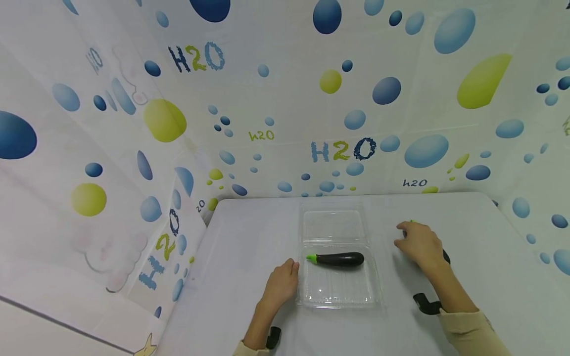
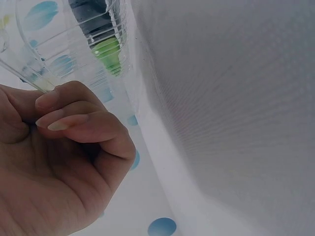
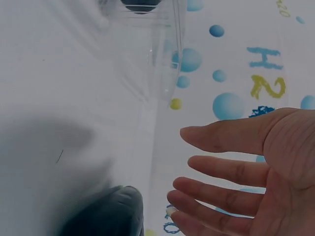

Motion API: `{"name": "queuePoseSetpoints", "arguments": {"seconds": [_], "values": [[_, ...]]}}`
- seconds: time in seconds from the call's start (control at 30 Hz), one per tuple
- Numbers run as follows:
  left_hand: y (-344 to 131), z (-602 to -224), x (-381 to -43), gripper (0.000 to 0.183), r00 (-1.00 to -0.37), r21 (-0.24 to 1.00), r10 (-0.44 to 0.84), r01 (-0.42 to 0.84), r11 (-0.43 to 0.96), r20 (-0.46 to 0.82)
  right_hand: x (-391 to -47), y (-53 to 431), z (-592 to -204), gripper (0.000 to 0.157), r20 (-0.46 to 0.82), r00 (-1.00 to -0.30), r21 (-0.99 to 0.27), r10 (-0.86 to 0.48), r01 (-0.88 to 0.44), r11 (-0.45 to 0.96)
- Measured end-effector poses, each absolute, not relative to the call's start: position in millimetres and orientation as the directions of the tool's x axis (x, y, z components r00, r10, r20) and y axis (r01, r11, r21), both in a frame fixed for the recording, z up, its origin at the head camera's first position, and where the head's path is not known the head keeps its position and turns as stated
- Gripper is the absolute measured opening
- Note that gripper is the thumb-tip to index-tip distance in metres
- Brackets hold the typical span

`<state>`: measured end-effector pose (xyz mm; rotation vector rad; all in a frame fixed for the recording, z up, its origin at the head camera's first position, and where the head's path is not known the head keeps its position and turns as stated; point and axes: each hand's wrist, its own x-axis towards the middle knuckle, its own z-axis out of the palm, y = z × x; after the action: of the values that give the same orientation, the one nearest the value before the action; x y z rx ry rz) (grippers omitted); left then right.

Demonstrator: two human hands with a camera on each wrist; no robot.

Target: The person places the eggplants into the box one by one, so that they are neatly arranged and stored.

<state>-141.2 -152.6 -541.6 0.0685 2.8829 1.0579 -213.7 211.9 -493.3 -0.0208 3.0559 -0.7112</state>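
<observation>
A clear plastic clamshell box [image 1: 334, 294] lies with its lid folded back on the white table. Inside its near half is a dark eggplant [image 1: 342, 259] with a green stem, pointing left. My left hand [image 1: 281, 284] pinches the box's left edge between thumb and curled fingers; the left wrist view shows the rim [image 2: 38, 88] at the fingertips. To the right of the box, my right hand [image 1: 420, 244] hovers with fingers apart over a second eggplant [image 1: 447, 257]. That hand covers most of it, leaving its dark end and a bit of green stem visible.
The white table [image 1: 240, 232] runs back to a wall sheet [image 1: 285, 94] printed with blue and green drops and H2O lettering. Dark wrist mounts [image 1: 427, 304] sit by both forearms.
</observation>
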Motion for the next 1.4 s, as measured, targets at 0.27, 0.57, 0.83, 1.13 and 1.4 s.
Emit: {"name": "queuePoseSetpoints", "arguments": {"seconds": [0.27,0.57,0.83,1.13,1.4], "values": [[-153,-542,-141,0.029,-0.997,0.646,0.062,0.014,0.763,-0.052,-211,220,-494,0.050,-0.020,-1.000,-0.437,0.015,0.022,0.899],[-152,-542,-141,0.030,-0.997,0.646,0.067,0.021,0.763,-0.046,-211,228,-503,0.053,-0.061,-0.997,-0.449,0.057,0.078,0.890],[-152,-541,-141,0.029,-0.997,0.648,0.070,0.026,0.761,-0.041,-208,235,-507,0.057,-0.081,-0.993,-0.451,0.083,0.111,0.885],[-152,-540,-141,0.029,-0.997,0.647,0.060,0.009,0.762,-0.058,-208,240,-514,0.052,-0.072,-0.992,-0.454,0.106,0.127,0.882],[-151,-539,-141,0.029,-0.996,0.643,0.066,0.017,0.765,-0.052,-208,243,-518,0.050,-0.052,-0.992,-0.445,0.112,0.124,0.887]]}}
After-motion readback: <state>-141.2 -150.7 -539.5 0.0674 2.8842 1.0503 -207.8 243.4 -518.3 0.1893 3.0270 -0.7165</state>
